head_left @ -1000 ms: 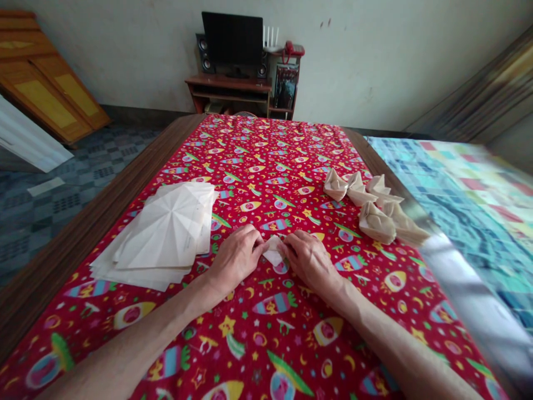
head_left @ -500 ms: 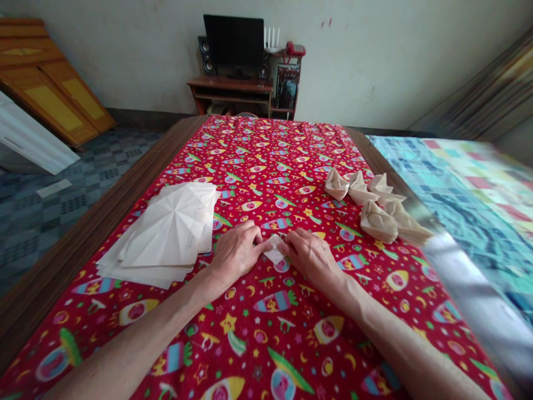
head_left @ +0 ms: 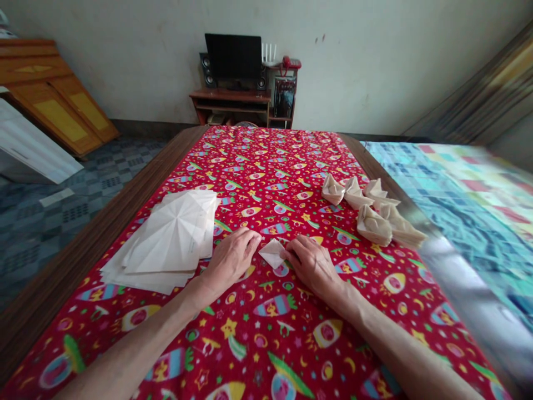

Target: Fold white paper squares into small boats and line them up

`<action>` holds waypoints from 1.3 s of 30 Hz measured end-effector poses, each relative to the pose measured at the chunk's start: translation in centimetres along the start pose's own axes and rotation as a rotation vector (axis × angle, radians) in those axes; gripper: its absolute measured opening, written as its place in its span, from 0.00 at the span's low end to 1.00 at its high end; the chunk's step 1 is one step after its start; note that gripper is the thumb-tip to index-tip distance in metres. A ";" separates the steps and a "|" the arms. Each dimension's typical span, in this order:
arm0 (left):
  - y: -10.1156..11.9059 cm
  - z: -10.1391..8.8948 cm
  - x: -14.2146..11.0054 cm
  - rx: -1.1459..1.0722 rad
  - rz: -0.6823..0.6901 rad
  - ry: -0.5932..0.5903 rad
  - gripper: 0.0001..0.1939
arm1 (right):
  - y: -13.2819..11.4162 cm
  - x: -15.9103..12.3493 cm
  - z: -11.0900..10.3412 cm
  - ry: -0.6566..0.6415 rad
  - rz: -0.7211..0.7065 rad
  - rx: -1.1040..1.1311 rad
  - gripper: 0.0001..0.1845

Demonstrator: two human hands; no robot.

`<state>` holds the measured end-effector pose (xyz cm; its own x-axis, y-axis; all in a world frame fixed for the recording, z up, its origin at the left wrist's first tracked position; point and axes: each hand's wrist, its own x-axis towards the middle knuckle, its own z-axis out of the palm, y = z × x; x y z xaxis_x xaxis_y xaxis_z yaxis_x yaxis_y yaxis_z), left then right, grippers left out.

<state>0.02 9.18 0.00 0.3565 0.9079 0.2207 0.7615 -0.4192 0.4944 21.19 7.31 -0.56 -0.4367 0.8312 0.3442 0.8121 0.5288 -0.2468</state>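
A small folded paper (head_left: 272, 254), white and diamond-shaped, lies on the red printed cloth between my hands. My left hand (head_left: 235, 250) rests just to its left with the fingers curled and the thumb against them; a gap separates it from the paper. At the paper's right corner, my right hand (head_left: 312, 258) has its thumb and fingers closed on the edge. To the left lies a stack of creased paper squares (head_left: 166, 239), with fold lines fanning from a centre. Several folded paper pieces with pointed tips (head_left: 373, 225) stand in two rows at the right.
The red cloth (head_left: 266, 344) covers most of a brown wooden table (head_left: 137, 180). Beyond it stand a desk (head_left: 233, 95) with a black monitor (head_left: 234, 58) and a red telephone (head_left: 290, 63). A bed with a patchwork cover (head_left: 449, 189) adjoins the right side.
My left hand has let go of the paper's left corner and drawn slightly away. The right hand stays at the right corner. The view has tilted up slightly.
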 end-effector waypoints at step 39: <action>1.2 0.4 -2.9 -0.088 -0.036 0.023 0.06 | -0.4 0.2 -0.3 -0.074 -0.082 0.320 0.11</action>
<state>0.13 6.08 -0.38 0.3163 0.9228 0.2199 0.7225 -0.3846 0.5746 20.95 7.18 -0.11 -0.5316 0.7879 0.3107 0.6160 0.6115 -0.4967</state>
